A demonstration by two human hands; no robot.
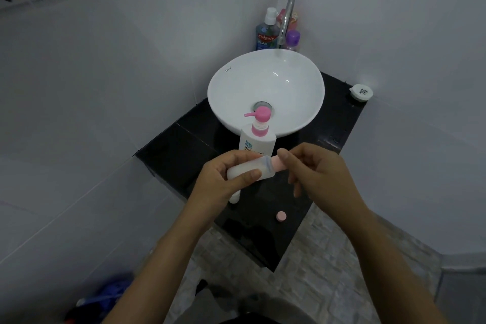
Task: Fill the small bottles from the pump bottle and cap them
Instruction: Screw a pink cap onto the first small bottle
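Observation:
My left hand (223, 176) grips a small translucent bottle (247, 169) tilted on its side, with whitish liquid inside. My right hand (313, 173) pinches the pink cap (277, 163) at the bottle's mouth. Just behind them stands the white pump bottle (256, 141) with a pink pump head, its spout pointing left. A second small white bottle (234, 197) stands on the black counter under my left hand, mostly hidden. A loose pink cap (281, 216) lies on the counter near its front edge.
A white bowl sink (302, 81) sits on the black counter (184, 144), with a chrome tap (286, 18) behind it. Mouthwash (265, 34) and a purple-capped bottle (292, 40) stand in the corner. A white round lid (361, 92) lies at the counter's right end.

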